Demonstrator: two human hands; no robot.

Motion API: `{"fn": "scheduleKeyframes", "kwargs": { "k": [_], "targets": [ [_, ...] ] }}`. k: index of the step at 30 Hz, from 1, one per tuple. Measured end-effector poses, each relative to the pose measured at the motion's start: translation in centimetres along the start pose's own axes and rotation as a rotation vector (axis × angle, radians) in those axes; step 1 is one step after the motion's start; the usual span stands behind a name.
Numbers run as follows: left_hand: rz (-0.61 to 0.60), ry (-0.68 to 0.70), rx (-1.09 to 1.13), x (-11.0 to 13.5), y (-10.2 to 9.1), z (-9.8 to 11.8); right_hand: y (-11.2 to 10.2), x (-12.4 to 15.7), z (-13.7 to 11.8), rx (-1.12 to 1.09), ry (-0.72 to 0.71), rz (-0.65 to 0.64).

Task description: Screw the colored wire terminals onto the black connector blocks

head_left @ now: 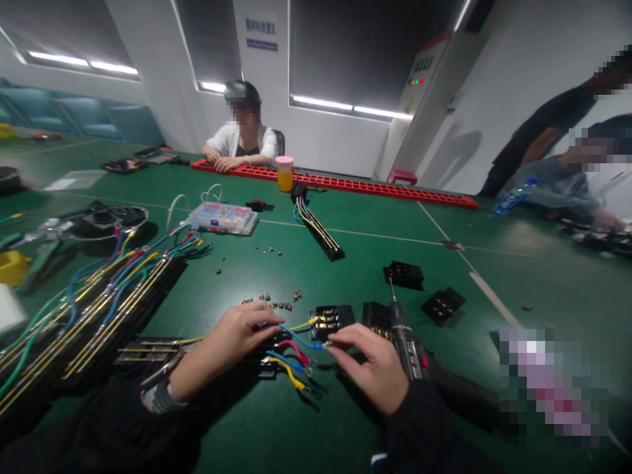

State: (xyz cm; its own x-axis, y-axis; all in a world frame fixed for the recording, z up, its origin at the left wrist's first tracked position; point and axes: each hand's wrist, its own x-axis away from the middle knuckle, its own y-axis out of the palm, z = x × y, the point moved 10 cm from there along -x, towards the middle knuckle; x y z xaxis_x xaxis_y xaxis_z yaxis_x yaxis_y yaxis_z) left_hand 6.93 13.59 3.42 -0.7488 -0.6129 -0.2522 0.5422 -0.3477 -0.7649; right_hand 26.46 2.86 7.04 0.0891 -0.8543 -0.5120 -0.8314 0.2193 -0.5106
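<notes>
My left hand (pixel 232 339) rests on the green table, fingers curled over a bundle of coloured wires near a black terminal block (pixel 330 319). My right hand (pixel 370 362) pinches the metal tip of the blue wire (pixel 301 338) just in front of that block. Red (pixel 291 347), blue and yellow wires (pixel 289 374) with terminals fan out between my hands. A black electric screwdriver (pixel 405 336) lies beside my right hand, by its wrist.
More black terminal blocks (pixel 403 274) (pixel 443 304) lie to the right, loose screws (pixel 281 303) behind my hands, wired harnesses (pixel 99 296) at left, a clear parts box (pixel 224 217), a long red strip (pixel 345 185) and a yellow cup (pixel 285 174) at the back. A seated person faces me; others stand at right.
</notes>
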Motion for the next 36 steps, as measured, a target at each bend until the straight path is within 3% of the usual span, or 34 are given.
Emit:
{"fn": "scheduleKeyframes", "kwargs": {
  "k": [7,20,36],
  "targets": [
    [0.023,0.012,0.028,0.1,0.0,0.0,1.2,0.4,0.2,0.043,-0.037,-0.054],
    [0.026,-0.031,0.081,0.0,-0.1,-0.7,1.4,0.8,0.3,0.096,-0.044,-0.068],
    [-0.01,-0.043,0.116,-0.2,-0.1,-0.7,1.3,0.9,2.4,-0.16,0.211,-0.001]
  ]
}}
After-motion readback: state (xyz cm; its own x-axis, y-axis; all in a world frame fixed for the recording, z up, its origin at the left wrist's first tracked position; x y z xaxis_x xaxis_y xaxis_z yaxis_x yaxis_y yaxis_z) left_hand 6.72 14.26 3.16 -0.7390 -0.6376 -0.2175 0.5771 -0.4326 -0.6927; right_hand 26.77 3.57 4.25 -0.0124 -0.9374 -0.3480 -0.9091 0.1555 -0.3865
